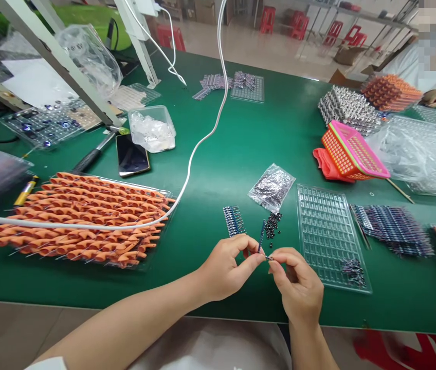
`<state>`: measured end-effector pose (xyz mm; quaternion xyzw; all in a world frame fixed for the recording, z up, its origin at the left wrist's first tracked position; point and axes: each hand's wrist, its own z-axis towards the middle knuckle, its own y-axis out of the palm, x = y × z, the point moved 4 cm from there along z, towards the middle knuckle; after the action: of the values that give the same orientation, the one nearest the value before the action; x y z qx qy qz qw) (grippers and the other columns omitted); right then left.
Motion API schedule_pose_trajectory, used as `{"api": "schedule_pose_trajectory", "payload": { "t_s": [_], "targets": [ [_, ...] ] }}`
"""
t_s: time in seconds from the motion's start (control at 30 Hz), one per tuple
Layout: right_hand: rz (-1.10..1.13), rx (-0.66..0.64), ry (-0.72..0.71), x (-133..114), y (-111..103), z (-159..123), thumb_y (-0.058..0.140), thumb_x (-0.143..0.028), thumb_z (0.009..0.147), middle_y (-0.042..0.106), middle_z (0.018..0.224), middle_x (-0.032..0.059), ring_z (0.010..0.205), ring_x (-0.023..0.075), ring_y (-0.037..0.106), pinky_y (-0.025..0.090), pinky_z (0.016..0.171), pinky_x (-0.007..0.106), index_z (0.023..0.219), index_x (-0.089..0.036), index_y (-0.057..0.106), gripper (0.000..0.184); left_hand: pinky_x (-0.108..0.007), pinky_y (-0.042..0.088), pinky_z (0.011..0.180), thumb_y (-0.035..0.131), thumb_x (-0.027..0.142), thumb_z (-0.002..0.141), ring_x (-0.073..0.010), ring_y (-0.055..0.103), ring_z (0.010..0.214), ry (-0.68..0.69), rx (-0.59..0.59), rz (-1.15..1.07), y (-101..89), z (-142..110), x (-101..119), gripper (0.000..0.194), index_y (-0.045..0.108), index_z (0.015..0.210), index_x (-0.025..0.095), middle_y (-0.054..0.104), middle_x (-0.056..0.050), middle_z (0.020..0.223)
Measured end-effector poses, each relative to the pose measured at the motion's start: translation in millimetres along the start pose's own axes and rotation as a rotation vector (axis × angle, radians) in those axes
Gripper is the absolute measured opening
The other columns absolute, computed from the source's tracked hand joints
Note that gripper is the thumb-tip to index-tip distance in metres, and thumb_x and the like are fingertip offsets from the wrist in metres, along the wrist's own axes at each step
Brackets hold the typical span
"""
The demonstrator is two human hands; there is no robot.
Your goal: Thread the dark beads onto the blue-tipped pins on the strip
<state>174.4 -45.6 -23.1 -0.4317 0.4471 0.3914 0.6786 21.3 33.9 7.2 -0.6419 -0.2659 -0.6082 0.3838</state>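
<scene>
white sleeve (pixel 48 364) ending on the left arm, white garment (pixel 214 347), bare forearms (pixel 144 319), bare hands (pixel 226 268)

L hand (pixel 223 267) w/ blue strip (pixel 261 236), blk beads (pixel 272 225) nr

No lettering or numbers can be read.

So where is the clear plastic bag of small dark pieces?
In the head view, the bag lies right of centre on the green tabletop, beyond the loose black beads and left of the clear rectangular plastic tray.
</scene>
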Motion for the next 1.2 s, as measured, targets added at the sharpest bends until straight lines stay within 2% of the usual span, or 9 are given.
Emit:
{"api": "schedule_pose_trajectory", "payload": {
  "t_s": [0.4,1.2],
  "targets": [
    [-0.002,-0.014,-0.008,-0.1,0.5,0.8,0.065,-0.013,0.088,0.063,0.091,0.0024,0.074,0.014,0.063,0.05,0.062,0.026,0.093,-0.024,0.066,0.012,-0.025,0.046,0.071,0.059,0.02,0.087,-0.0128,0.058,0.071,0.005,-0.011,0.023,-3.0,0.4,0.9,0.011,0.059,0.077,0.015,0.063,-0.002,0.075],
    [0.069,-0.029,0.074,4.7,0.6,0.3,0.065,-0.017,0.088,0.062,0.089,0.0022,0.072,0.0143,0.062,0.05,0.06,0.026,0.09,-0.022,0.067,0.006,-0.026,0.046,0.072,0.059,0.021,0.087,-0.0136,0.057,0.072,-0.007,-0.02,0.03,-2.6,-0.3,0.0,0.011,0.059,0.077,0.016,0.064,-0.002,0.077]
  ]
}}
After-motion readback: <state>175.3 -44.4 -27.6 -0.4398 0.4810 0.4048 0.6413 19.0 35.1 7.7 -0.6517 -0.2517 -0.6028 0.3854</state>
